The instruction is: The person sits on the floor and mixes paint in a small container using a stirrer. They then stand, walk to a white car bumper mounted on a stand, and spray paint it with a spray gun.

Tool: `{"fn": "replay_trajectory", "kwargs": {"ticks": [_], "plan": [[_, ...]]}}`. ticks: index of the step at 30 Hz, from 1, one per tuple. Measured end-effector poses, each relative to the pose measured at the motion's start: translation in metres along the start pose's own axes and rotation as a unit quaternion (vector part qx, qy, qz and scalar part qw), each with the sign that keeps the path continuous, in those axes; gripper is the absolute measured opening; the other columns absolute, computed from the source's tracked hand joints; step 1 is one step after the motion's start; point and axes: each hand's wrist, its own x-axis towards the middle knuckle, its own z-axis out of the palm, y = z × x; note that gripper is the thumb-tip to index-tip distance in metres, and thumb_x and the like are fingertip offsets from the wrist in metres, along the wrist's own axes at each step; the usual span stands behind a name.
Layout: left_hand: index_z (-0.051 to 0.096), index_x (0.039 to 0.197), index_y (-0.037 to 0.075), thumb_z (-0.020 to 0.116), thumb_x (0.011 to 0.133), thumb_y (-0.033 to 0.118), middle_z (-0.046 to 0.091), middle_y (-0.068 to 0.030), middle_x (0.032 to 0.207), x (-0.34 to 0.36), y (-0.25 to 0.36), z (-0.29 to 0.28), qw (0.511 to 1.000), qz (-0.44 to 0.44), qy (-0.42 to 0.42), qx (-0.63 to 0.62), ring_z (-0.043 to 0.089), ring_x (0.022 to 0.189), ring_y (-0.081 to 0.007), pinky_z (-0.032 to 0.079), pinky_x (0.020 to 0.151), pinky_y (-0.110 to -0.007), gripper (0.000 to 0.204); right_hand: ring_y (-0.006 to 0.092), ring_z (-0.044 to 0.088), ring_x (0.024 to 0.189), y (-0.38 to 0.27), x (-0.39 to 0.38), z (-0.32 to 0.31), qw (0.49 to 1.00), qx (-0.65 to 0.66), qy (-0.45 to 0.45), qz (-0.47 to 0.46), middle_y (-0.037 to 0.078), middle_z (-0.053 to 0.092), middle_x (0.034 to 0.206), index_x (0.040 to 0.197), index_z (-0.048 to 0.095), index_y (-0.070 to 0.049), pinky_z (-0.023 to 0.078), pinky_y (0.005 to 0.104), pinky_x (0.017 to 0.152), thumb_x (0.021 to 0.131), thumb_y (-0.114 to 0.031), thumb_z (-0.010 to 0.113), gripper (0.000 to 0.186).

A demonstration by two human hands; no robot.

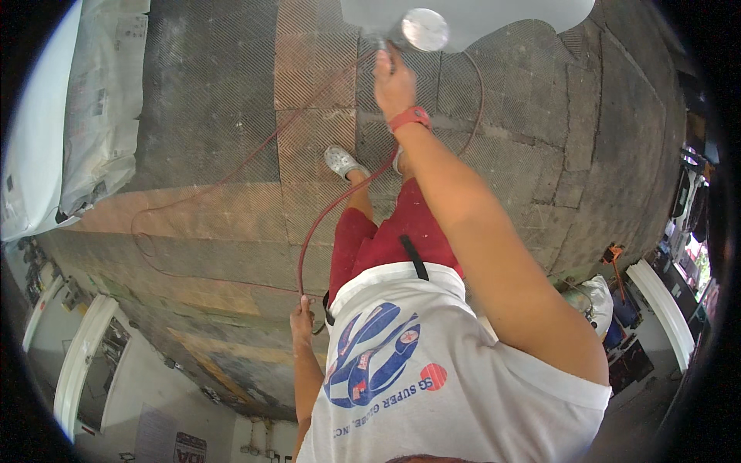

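Observation:
My right hand, with a red band on its wrist, is stretched out and wrapped round the handle of a spray gun. Its round silvery cup shows best; the nozzle end is blurred. Right beside the gun is a smooth pale grey painted panel, cut off by the upper edge of the picture. A dark red hose runs from near my right hand down past my legs. Low at my left side, my left hand is closed on that hose.
More hose loops over the ribbed, patched floor to the left and behind the gun. At the far left stands a white body edged with plastic sheeting. A white bag and assorted gear lie at the lower right.

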Motion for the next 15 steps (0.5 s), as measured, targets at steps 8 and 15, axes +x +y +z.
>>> {"fn": "replay_trajectory", "kwargs": {"ticks": [8,15], "plan": [[0.081,0.107,0.0,0.063,0.107,0.052,0.058,-0.0055,0.067,0.008,0.065,0.029,0.99,0.067,0.004,0.126,0.054,0.064,-0.0169,0.045,0.062,-0.037,0.055,0.0205,0.066,0.065,0.107,-0.012,-0.123,0.984,0.085,0.147,0.052,0.01,0.07,0.078,0.135,0.068,0.002,0.056,0.0366,0.062,0.113,-0.042,0.05,0.052],[0.081,0.11,0.001,0.063,0.108,0.048,0.061,-0.0092,0.07,0.043,0.065,0.039,0.982,0.126,0.013,0.137,0.057,0.066,-0.0191,0.048,0.064,-0.039,0.05,0.0141,0.06,0.06,0.133,0.003,-0.164,0.956,0.08,0.275,0.068,0.006,0.064,0.074,0.12,0.066,0.004,0.05,0.0307,0.055,0.115,-0.042,0.046,0.05]]}}
